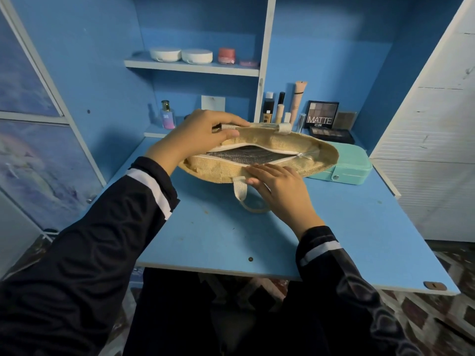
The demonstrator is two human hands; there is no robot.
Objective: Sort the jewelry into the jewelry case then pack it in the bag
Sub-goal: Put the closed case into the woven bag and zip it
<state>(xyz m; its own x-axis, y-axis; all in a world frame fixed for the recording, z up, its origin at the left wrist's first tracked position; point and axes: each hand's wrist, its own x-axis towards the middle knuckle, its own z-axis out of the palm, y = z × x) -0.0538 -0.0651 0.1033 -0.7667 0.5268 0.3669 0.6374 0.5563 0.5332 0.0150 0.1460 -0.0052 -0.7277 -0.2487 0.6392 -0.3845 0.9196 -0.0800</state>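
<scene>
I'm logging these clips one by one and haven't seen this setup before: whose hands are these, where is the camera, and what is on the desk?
There is no machine here. One camera sits on a person's head and looks down at their own two bare hands. The left hand grips the far rim of a tan woven jute bag, its fingers curled over the edge beside a white strap. The right hand lies flat on the near rim. The bag's zip mouth is open, showing a silvery lining. A closed mint-green rectangular jewelry case lies on the blue desk by the bag's right end. A black eyeshadow palette stands at the back.
</scene>
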